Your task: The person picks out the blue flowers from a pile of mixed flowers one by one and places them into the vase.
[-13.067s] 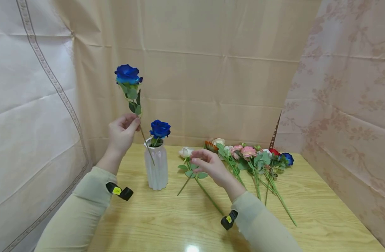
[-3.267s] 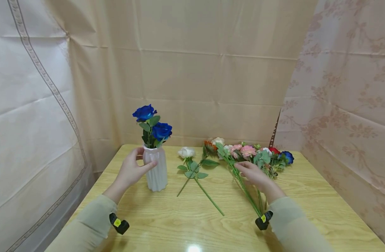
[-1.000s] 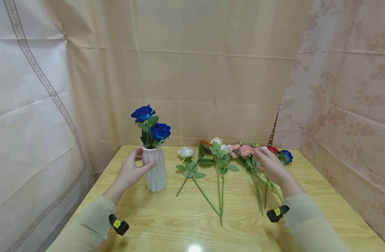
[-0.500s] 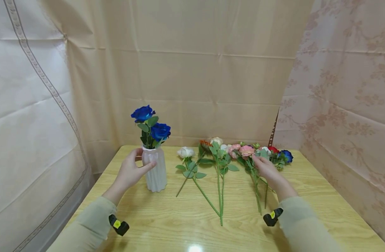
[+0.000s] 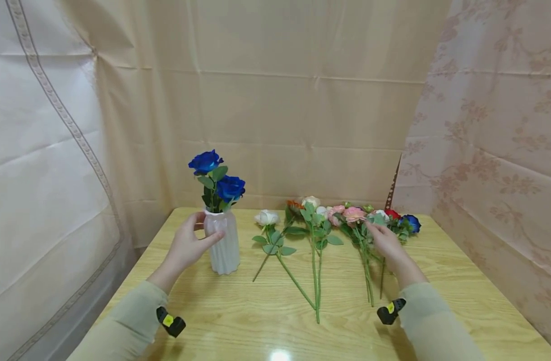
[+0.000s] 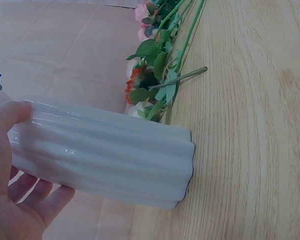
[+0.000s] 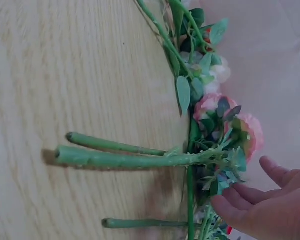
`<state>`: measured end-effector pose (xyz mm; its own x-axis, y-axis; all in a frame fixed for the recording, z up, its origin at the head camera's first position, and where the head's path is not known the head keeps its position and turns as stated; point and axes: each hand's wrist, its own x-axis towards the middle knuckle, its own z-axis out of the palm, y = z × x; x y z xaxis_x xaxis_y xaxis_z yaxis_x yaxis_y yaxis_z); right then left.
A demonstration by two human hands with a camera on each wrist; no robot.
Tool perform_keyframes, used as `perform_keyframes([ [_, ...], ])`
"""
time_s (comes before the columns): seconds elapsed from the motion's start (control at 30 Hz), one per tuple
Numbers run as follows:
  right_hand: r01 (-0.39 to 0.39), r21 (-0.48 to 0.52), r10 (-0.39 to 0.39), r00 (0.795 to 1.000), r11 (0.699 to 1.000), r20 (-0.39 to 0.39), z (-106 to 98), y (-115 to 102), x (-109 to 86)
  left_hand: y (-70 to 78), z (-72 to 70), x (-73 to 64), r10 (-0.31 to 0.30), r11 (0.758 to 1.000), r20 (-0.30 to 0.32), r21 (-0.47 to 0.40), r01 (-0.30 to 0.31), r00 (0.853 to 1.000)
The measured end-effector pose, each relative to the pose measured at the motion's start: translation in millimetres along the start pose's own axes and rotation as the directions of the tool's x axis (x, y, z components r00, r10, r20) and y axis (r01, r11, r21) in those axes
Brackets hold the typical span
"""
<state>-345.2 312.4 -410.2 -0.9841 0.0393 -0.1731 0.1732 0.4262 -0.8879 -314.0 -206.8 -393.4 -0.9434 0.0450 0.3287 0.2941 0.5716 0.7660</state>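
My left hand (image 5: 189, 244) holds the ribbed white vase (image 5: 224, 250) near its top, thumb on one side and fingers on the other. In the left wrist view the thumb lies against the glossy vase (image 6: 105, 150). Two blue roses (image 5: 230, 188) with green leaves stand in the vase, one higher than the other. My right hand (image 5: 388, 245) is at the pink flowers (image 5: 354, 215) and their green stems. The right wrist view shows its fingers (image 7: 230, 212) loosely extended beside the leaves, below a pink bloom (image 7: 250, 134); whether they touch is unclear.
White flowers lie between vase and pile: a single white rose (image 5: 267, 217) and green-stemmed cream blooms (image 5: 310, 202). An orange flower (image 5: 295, 204) lies behind. Red (image 5: 392, 214) and blue (image 5: 410, 223) blooms lie at the right. Cloth (image 5: 302, 110) hangs behind the wooden table (image 5: 239, 316).
The blue rose once in my left hand now stands in the vase, which that hand holds. The cream flowers have shifted left from the pile. My right hand has moved right to the pink flowers.
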Motion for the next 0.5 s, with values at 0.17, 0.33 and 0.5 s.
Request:
perform_keyframes([
  [0.17, 0.013, 0.011, -0.014, 0.999, 1.0, 0.042, 9, 1, -0.1, -0.2, -0.3, 0.2, -0.001, 1.0, 0.002, -0.001, 0.001, 1.0],
  [0.33, 0.113, -0.008, -0.113, 0.993, 0.994, 0.035, 29, -8, 0.6, -0.8, 0.3, 0.0, -0.005, 1.0, 0.003, -0.006, 0.005, 1.0],
  [0.5, 0.177, 0.002, -0.177, 0.984, 0.984, 0.03, 50, -17, 4.6, -0.1, 0.4, 0.2, -0.005, 1.0, 0.002, -0.004, 0.005, 1.0],
])
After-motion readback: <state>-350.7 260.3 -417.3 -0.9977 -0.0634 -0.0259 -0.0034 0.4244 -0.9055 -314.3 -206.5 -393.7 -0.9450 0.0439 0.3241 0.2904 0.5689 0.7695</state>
